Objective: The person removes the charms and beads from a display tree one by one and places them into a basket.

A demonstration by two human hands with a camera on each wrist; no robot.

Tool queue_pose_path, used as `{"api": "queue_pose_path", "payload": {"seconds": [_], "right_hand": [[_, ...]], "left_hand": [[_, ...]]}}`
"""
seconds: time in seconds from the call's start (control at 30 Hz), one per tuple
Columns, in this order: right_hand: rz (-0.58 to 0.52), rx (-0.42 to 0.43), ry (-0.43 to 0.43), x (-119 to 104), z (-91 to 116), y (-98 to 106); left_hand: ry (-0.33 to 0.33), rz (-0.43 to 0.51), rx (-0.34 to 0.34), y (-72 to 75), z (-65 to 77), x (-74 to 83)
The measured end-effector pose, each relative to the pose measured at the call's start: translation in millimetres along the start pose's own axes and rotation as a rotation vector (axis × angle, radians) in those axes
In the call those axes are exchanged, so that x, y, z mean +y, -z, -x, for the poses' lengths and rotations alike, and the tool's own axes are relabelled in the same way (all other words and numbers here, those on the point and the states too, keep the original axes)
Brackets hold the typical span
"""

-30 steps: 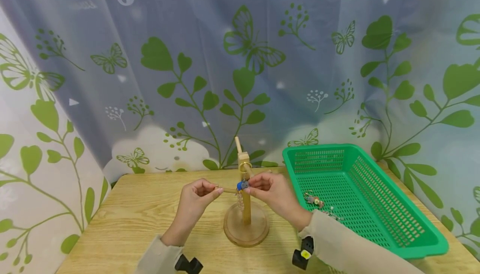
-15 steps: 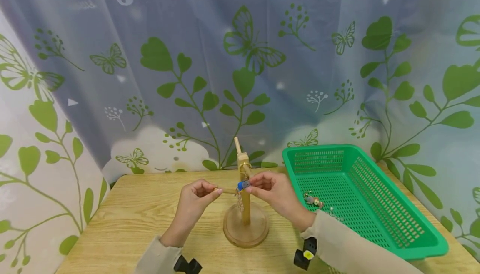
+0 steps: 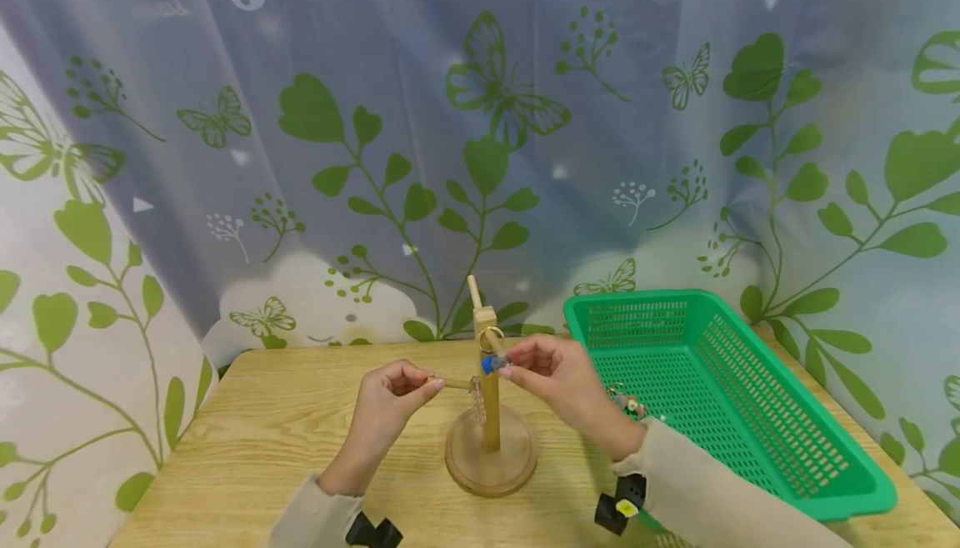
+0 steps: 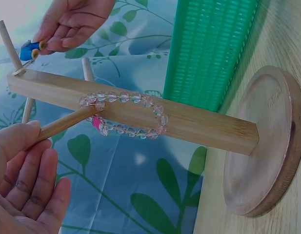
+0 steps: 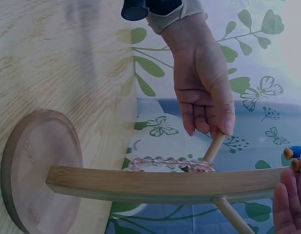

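A wooden stand with a round base and peg arms has its post (image 3: 491,419) mid-table. My left hand (image 3: 378,415) pinches the outer end of a lower peg (image 4: 67,123). From that peg hangs a bracelet of clear and pink beads (image 4: 125,96) with a small pink charm. My right hand (image 3: 573,377) holds a small blue and grey keychain figure (image 3: 490,364) between thumb and fingers, near the top of the post. The keychain's gold ring (image 3: 491,338) appears to loop an upper peg. The right fingers partly cover the figure.
A green perforated basket (image 3: 847,502) stands on the right of the table, with small charms (image 3: 630,405) inside, partly behind my right wrist. A patterned curtain (image 3: 405,57) hangs behind the wooden table (image 3: 285,415).
My right hand has shifted slightly right and up with the blue figure, away from the beaded bracelet. My left hand stays on the peg end.
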State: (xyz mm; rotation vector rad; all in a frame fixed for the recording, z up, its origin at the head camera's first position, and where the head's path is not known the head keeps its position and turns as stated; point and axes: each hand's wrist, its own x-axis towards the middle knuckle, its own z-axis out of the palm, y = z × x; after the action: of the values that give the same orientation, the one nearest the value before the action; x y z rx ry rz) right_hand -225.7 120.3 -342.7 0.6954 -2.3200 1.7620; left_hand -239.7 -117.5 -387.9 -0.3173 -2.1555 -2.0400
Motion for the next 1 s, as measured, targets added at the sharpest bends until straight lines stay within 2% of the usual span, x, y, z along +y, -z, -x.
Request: {"api": "queue_pose_path", "payload": {"seconds": [0.2, 1.0], "right_hand": [[-0.022, 0.002, -0.006, -6, 1, 6], [0.025, -0.008, 0.245, -15, 7, 25]], "left_hand": [[0.000, 0.005, 0.004, -0.3, 0.5, 1.9], [0.023, 0.002, 0.008, -1.1, -0.4, -0.7]]}}
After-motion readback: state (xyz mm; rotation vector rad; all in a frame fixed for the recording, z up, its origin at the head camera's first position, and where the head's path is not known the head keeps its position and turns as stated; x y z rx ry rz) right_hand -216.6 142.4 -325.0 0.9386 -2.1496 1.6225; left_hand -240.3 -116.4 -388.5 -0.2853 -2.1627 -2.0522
